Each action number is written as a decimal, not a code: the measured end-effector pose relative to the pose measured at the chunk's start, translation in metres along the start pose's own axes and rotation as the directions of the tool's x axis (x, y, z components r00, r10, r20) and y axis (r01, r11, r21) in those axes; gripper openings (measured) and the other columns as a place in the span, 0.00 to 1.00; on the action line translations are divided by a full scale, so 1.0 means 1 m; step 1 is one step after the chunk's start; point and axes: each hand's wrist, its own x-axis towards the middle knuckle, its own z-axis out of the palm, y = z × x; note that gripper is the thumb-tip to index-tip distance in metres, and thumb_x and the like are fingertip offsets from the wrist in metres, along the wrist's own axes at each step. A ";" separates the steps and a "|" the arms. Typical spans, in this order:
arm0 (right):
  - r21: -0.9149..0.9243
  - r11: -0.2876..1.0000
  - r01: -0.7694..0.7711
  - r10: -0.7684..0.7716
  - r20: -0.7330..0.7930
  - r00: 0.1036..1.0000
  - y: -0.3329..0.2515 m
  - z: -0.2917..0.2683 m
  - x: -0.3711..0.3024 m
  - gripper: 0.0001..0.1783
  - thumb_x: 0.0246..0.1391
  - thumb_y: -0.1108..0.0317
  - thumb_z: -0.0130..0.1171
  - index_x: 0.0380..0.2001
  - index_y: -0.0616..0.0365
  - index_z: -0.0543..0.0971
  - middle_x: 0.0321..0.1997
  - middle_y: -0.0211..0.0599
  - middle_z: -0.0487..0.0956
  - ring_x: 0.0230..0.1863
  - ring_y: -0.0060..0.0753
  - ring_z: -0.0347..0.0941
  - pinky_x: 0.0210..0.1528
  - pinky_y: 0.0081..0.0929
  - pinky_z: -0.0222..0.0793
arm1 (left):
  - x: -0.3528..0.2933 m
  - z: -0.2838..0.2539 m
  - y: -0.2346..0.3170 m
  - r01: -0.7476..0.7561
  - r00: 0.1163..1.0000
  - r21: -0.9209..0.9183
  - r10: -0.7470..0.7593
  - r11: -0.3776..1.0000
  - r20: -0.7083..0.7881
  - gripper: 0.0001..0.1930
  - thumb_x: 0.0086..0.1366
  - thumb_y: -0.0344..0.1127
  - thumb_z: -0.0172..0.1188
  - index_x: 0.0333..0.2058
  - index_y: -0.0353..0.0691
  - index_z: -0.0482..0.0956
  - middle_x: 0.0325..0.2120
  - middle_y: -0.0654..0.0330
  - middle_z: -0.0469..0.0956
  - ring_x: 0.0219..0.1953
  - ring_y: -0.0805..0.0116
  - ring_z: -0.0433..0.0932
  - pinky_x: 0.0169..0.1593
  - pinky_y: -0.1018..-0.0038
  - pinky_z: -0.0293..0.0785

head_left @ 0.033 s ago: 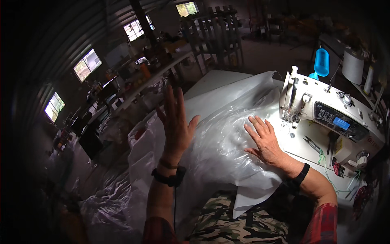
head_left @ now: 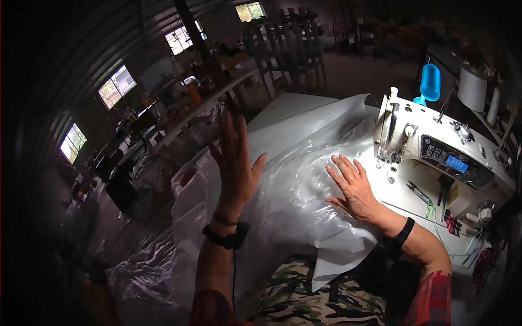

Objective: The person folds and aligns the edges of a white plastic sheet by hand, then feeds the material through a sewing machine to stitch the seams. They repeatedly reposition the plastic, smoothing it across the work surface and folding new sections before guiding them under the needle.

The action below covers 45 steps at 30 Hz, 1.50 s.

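On the tabletop (head_left: 288, 104), just left of the white sewing machine (head_left: 457, 127) and down over the camouflage cloth (head_left: 283, 285) of the lap: a large piece of translucent plastic sheeting (head_left: 296, 190). Apparently spread out already, but far from flat, with loose folds across the middle. Close to the needle end (head_left: 392, 160) of the machine along the right edge; impossible to tell whether caught beneath it. Without any stitching to be made out, so probably at an early point, though too glossy and creased for certainty; impossible to say how much remains.

Pale, thin-looking and shiny; brightest and most wrinkled near the machine, greyer toward the left, with one pointed corner (head_left: 329, 271) hanging over the lap. Light and slippery to handle, most likely.

Above the left part, a raised left hand (head_left: 236, 163), fingers spread, grip empty. Over the right part, a right hand (head_left: 356, 190), fingers fanned, grip likewise holding nothing; impossible to tell whether touching the plastic or just above. Farther right, dark snips (head_left: 417, 193) and green thread (head_left: 430, 209).
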 end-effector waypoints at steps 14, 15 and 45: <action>-0.067 0.998 -0.015 0.016 0.020 1.000 0.003 0.004 -0.001 0.46 0.48 0.48 0.67 0.67 0.49 0.62 0.72 0.46 0.55 0.74 0.52 0.47 0.70 0.59 0.44 | 0.022 0.022 -0.026 -0.149 0.966 0.203 0.099 0.968 0.240 0.51 0.54 0.37 0.70 0.70 0.43 0.45 0.67 0.49 0.58 0.71 0.58 0.53 0.67 0.34 0.31; -0.067 0.998 -0.022 0.024 0.038 0.999 0.004 0.006 -0.002 0.45 0.48 0.47 0.67 0.66 0.50 0.62 0.72 0.46 0.55 0.74 0.51 0.47 0.70 0.60 0.44 | 0.017 0.027 -0.030 -0.106 0.945 0.234 0.025 0.966 0.327 0.52 0.54 0.37 0.70 0.70 0.43 0.43 0.66 0.49 0.59 0.70 0.59 0.55 0.67 0.34 0.30; -0.020 1.000 0.009 -0.006 0.135 0.991 0.010 0.009 -0.005 0.39 0.54 0.45 0.60 0.64 0.54 0.65 0.67 0.45 0.64 0.70 0.48 0.56 0.69 0.58 0.45 | 0.006 0.012 -0.032 -0.206 0.933 0.189 0.134 0.960 0.335 0.49 0.52 0.41 0.72 0.69 0.47 0.52 0.70 0.53 0.48 0.73 0.56 0.45 0.69 0.36 0.36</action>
